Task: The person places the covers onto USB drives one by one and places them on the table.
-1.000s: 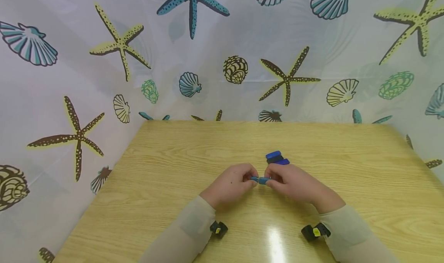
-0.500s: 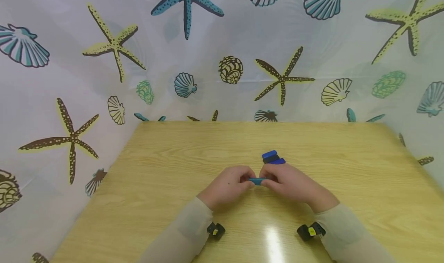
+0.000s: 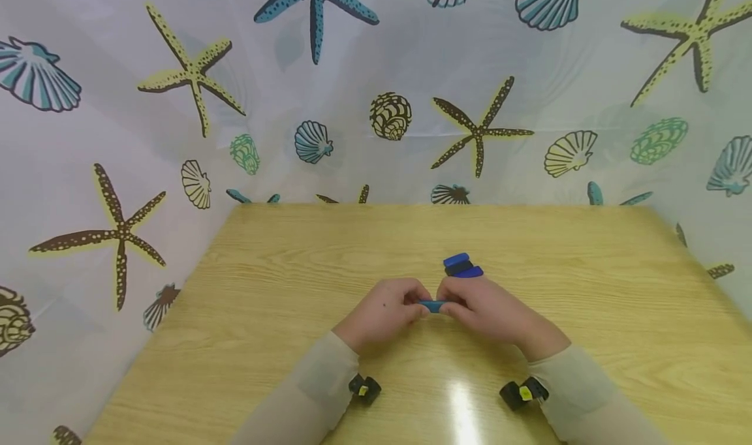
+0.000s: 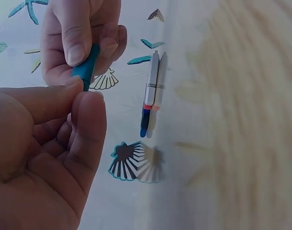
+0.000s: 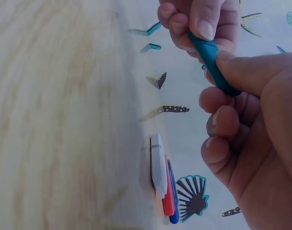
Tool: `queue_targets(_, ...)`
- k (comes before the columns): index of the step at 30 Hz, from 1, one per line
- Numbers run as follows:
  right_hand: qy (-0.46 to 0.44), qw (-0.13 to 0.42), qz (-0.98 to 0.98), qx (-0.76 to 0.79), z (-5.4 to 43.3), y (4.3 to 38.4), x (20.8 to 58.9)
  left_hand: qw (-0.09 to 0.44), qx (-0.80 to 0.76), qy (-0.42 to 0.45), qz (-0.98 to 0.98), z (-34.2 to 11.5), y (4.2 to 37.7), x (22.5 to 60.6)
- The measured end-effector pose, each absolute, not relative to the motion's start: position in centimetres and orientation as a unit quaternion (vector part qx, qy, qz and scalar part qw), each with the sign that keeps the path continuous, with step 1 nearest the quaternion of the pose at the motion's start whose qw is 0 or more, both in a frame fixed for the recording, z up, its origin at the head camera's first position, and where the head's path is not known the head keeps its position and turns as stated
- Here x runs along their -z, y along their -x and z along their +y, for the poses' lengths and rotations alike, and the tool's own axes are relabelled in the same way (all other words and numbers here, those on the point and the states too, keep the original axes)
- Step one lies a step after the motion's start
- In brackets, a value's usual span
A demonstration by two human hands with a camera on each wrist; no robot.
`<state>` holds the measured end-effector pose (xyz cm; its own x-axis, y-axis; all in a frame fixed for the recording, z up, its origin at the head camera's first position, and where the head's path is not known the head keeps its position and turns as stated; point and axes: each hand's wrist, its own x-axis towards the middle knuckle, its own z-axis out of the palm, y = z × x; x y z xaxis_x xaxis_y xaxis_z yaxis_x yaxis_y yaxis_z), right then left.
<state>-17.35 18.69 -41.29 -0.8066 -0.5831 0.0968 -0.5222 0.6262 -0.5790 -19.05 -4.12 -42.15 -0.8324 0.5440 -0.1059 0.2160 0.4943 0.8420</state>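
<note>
A small teal USB stick [image 3: 433,306] is held level between both hands over the wooden table. My left hand [image 3: 388,311] pinches its left end between thumb and fingers. From the other side, my right hand [image 3: 490,309] pinches the right end, its fingertips close to the left ones. In the left wrist view the stick [image 4: 87,67] shows a seam near the left thumb. The right wrist view shows the stick [image 5: 210,60] slanting from the left thumb down to the right fingers. Its ends are mostly hidden by fingers.
Just beyond the right hand, short flat sticks [image 3: 462,266] in blue and black lie side by side on the table [image 3: 317,249]. White and red ones [image 5: 160,165] show among them in the wrist views. A curtain [image 3: 352,92] printed with shells and starfish surrounds the table's back and sides.
The hands have come together: a second ago a gap with a small light bit showed between two teal pieces, and now they meet as one. The flat sticks have stayed put.
</note>
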Motion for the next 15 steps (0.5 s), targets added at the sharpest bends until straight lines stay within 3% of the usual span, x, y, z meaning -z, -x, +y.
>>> queue_targets(15, 0.304, 0.043, 0.898, 0.316, 18.63, 17.58, 41.49, 0.209, -0.509, -0.199, 0.811, -4.29, 19.37, 42.26)
